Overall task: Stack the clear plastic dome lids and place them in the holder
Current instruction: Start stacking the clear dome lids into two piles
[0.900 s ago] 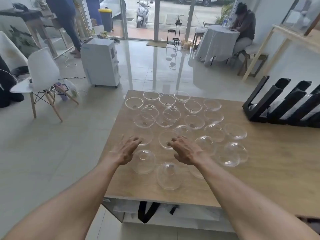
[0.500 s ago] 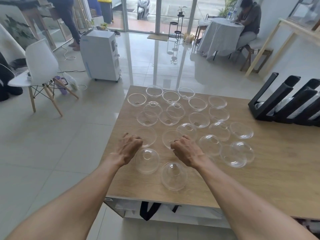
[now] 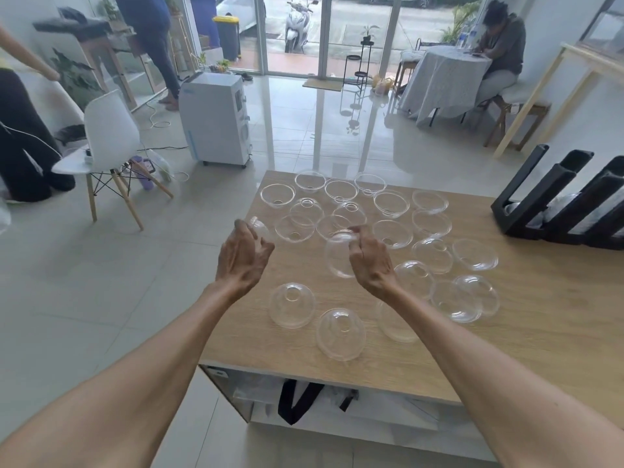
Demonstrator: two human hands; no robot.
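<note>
Holding: left hand (image 3: pixel 243 256) grips a clear dome lid (image 3: pixel 258 228) at frame centre-left, mostly hidden behind the fingers; right hand (image 3: pixel 368 260) pinches a second dome lid (image 3: pixel 339 255) by its rim, raised above the bench, opening tilted toward the camera.
Surface: light wood-grain bench (image 3: pixel 540 315) filling centre and right of frame; open shelf below with a black strap hanging out.
Room: glossy pale tile floor; glass doors at top centre; scooter outside.
Holder: one black slotted holder (image 3: pixel 557 201) at right edge, on the bench, well apart from the hands.
Lids on bench (image 3: pixel 293 305): roughly twenty, spread in loose rows from frame centre toward the upper middle; exact count unclear where they overlap.
Lid look: transparent, rounded dome, small round hole at the crown; some rest dome-up, others rim-up like bowls.
Chairs: one white chair (image 3: pixel 108 143), left of frame.
Appliance: one white boxy unit (image 3: pixel 216 119), upper centre-left.
People: one seated at a cloth-covered table, upper right; one standing, upper left.
</note>
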